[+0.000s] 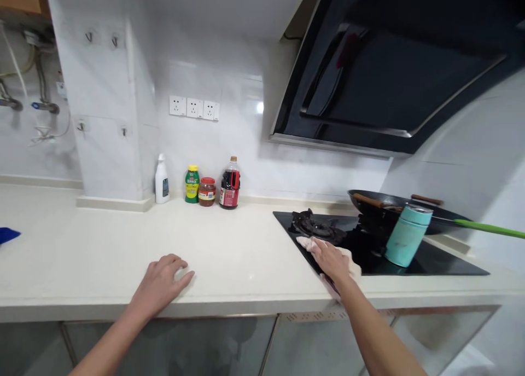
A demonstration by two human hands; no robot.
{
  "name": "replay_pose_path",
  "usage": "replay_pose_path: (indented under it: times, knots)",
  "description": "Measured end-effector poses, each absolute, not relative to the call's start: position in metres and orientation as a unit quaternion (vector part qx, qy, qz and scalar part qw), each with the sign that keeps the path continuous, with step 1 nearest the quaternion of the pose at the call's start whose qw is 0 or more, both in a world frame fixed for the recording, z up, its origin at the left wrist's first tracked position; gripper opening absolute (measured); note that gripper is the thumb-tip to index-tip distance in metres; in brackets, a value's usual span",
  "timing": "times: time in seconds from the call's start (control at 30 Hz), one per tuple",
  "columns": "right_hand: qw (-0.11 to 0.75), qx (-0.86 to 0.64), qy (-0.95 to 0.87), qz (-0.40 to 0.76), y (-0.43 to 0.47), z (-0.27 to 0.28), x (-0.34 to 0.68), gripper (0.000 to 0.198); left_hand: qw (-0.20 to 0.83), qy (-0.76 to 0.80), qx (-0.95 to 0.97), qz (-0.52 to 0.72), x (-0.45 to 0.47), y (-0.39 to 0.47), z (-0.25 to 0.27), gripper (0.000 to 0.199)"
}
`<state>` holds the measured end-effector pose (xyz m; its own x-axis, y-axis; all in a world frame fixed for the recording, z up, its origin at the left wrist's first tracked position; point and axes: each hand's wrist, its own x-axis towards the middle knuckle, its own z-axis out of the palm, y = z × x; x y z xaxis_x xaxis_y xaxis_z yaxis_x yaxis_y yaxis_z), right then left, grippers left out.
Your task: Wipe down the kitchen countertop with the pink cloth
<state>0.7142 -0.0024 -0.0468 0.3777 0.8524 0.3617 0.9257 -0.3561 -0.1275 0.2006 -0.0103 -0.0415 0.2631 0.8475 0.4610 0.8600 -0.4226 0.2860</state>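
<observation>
Down around 4 o'clock from mid-view, the right hand (331,261) is lying palm-down on a crumpled, pinkish-white cloth (304,243), holding it against the front left edge of a flat black glass hob (445,260). Over at 8, the left hand (164,280) is holding nothing, fingers loosely apart and a bit bent over a glossy cream-white countertop (233,242); can't tell if it's touching down.

Going out from the right hand: a black metal burner grate (315,227) is sitting close by at 11, a mint-green cylindrical tumbler (406,239) is standing between 2 and 3, and a wide black wok (449,213) is resting behind that at 2.

From the left hand: a white plastic bottle (162,181) is standing at 12, then a yellow-capped green bottle (192,185), a round red-lidded jar (207,193) at 1, and a dark sauce bottle with a red handle (228,192) nearer 1:30. Some blue thing (8,235) is poking in around 9:30, too cut off to identify. Up at 2 from mid-view, a big shiny black range hood (410,91) is hanging over the hob.
</observation>
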Motion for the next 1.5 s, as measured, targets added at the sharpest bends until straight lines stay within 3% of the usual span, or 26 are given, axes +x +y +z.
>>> replay_pose_path:
  times: [0.23,0.53,0.67,0.83,1.0,1.13,1.3,1.5]
  knots:
    - [0.167,-0.686,-0.707,-0.032,0.026,-0.037,0.565,0.046,-0.008,-0.545,-0.782,-0.302,0.201,-0.013,-0.042,0.031]
    - [0.230,-0.399,-0.886,0.060,-0.027,-0.029,0.388,0.027,-0.049,-0.590,-0.718,-0.366,0.191,-0.005,-0.038,0.047]
    - [0.283,-0.429,-0.856,0.053,-0.043,-0.031,0.401,0.021,-0.052,-0.599,-0.722,-0.342,0.190,-0.002,-0.036,0.049]
    - [0.304,-0.547,-0.780,-0.019,-0.059,-0.045,0.499,0.022,-0.060,-0.600,-0.732,-0.318,0.191,-0.004,-0.035,0.049]
    - [0.266,-0.699,-0.652,-0.122,-0.081,-0.067,0.632,0.040,-0.063,-0.592,-0.737,-0.321,0.194,-0.008,-0.036,0.047]
    - [0.227,-0.772,-0.575,-0.148,-0.096,-0.077,0.682,0.046,-0.066,-0.586,-0.742,-0.317,0.197,-0.013,-0.035,0.044]
    - [0.198,-0.796,-0.549,-0.162,-0.095,-0.070,0.634,0.042,-0.064,-0.571,-0.752,-0.323,0.201,-0.015,-0.035,0.043]
    - [0.230,-0.645,-0.723,-0.097,-0.068,-0.049,0.481,0.029,-0.103,-0.563,-0.727,-0.378,0.198,-0.012,-0.039,0.039]
